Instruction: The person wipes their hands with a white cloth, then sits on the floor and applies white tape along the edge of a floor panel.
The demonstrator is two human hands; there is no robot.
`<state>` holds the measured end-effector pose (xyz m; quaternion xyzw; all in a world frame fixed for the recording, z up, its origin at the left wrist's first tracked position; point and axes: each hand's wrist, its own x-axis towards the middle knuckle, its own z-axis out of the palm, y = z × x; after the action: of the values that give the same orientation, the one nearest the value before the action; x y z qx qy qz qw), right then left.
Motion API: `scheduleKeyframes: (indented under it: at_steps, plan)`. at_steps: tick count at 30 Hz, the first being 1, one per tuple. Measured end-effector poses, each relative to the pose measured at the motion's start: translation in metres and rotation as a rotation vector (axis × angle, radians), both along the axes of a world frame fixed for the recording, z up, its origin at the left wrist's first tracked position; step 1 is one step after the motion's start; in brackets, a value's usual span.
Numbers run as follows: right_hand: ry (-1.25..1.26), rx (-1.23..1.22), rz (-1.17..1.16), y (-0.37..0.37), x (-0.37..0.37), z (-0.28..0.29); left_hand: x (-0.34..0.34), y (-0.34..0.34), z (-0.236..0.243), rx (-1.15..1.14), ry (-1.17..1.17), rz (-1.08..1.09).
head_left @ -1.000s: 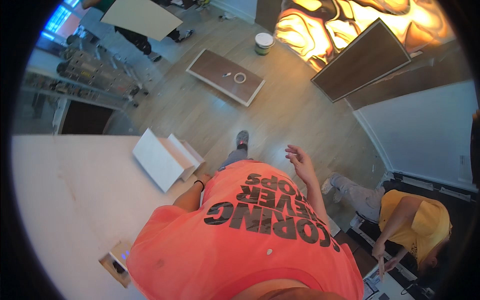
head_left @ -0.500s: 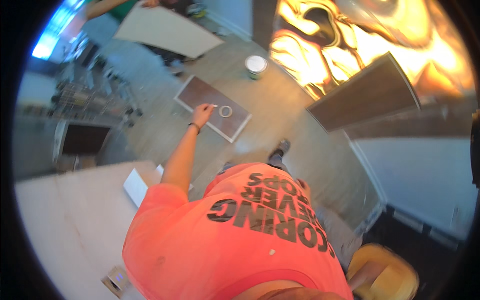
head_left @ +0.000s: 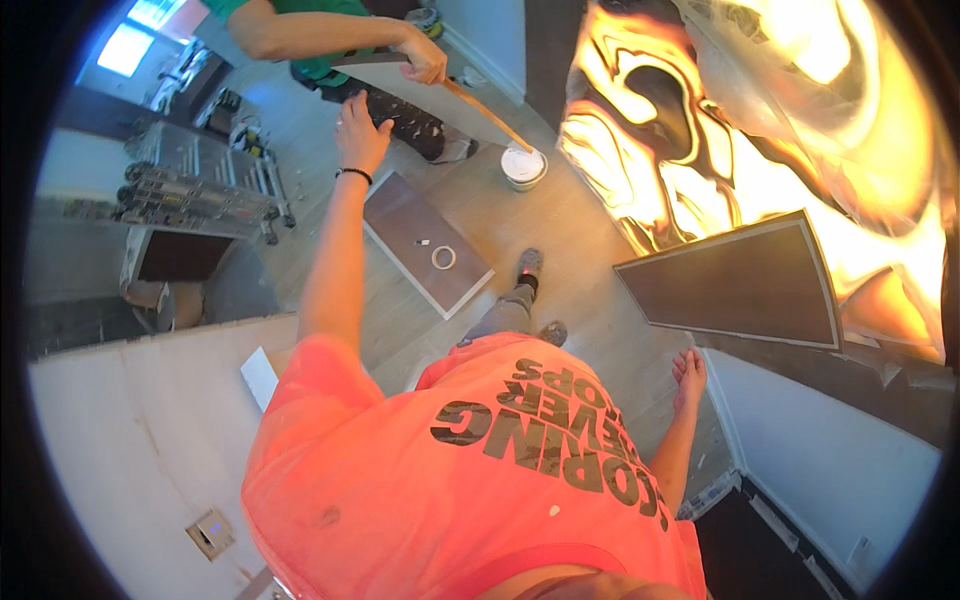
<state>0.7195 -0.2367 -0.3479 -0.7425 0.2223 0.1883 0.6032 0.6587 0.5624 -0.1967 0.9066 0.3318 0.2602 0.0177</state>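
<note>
My left hand (head_left: 362, 138) is raised with fingers stretched out and holds nothing, near the co-worker's dark trousers. Below it on the floor lies a brown panel (head_left: 410, 225) with pale edges. A roll of tape (head_left: 443, 258) rests flat on this panel, with a small white object (head_left: 422, 242) beside it, too small to identify. My right hand (head_left: 690, 375) hangs out at my side, fingers loosely curled and apart, with nothing visible in it. A co-worker's hand (head_left: 425, 62) grips a wooden stick (head_left: 485, 112) that reaches to a white bucket (head_left: 524, 168).
Another brown panel (head_left: 740, 285) leans by a shiny foil-like sheet (head_left: 650, 130) on the right. A folded ladder (head_left: 195, 185) lies at the left. Behind me on the left is a pale wall (head_left: 130, 430) with a socket box (head_left: 210, 535).
My left hand has let go of the small white object, now on the panel, and moved up and away. My right arm has swung outward. The co-worker's hand now holds the stick at the bucket.
</note>
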Motion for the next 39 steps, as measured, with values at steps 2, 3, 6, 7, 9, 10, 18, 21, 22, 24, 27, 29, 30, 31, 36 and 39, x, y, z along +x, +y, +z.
scheduleKeyframes:
  at_steps: [2,3,6,7,9,10,18,21,22,24,27,29,30,31,36,39]
  plan:
    - [0.015,0.021,-0.031,0.011,0.014,0.003,0.037,0.014,-0.002,0.182,0.005,-0.040]
    - [0.029,0.027,-0.047,0.017,0.014,0.005,0.052,0.022,-0.004,0.268,0.013,-0.061]
    - [0.201,0.048,-0.090,0.041,-0.001,0.004,0.097,0.045,-0.002,0.228,0.222,-0.109]
    - [0.213,0.037,-0.051,0.051,0.000,0.006,0.108,0.063,-0.007,0.240,0.295,-0.208]
    - [0.269,0.010,-0.008,0.065,-0.014,0.008,0.127,0.079,-0.010,-0.114,0.385,-0.501]
    - [0.290,-0.006,-0.038,0.067,-0.020,0.008,0.134,0.074,-0.014,-0.066,0.398,-0.551]
    - [0.384,0.008,-0.104,0.114,-0.023,0.005,0.146,-0.007,0.036,-0.234,0.408,-0.711]
    - [0.428,0.009,-0.134,0.114,-0.028,-0.013,0.166,-0.054,0.051,-0.264,0.522,-0.838]
    - [0.442,0.016,-0.128,0.115,-0.026,-0.019,0.162,-0.073,0.055,-0.280,0.548,-0.825]
    - [0.447,0.024,-0.111,0.110,-0.012,-0.025,0.161,-0.111,0.052,-0.309,0.576,-0.797]
    - [0.449,0.036,-0.104,0.099,-0.001,-0.031,0.178,-0.136,0.036,-0.386,0.570,-0.684]
    - [0.453,0.042,-0.119,0.092,-0.002,-0.036,0.192,-0.142,0.031,-0.429,0.616,-0.601]
    - [0.456,0.043,-0.128,0.085,-0.003,-0.037,0.198,-0.147,0.027,-0.454,0.635,-0.557]
    - [0.459,0.044,-0.137,0.079,-0.004,-0.038,0.205,-0.152,0.023,-0.450,0.660,-0.531]
    - [0.513,0.046,-0.226,0.035,-0.020,-0.052,0.216,-0.177,0.005,-0.470,0.695,-0.390]
    - [0.558,0.070,-0.290,0.003,-0.036,-0.063,0.227,-0.203,0.010,-0.508,0.710,-0.259]
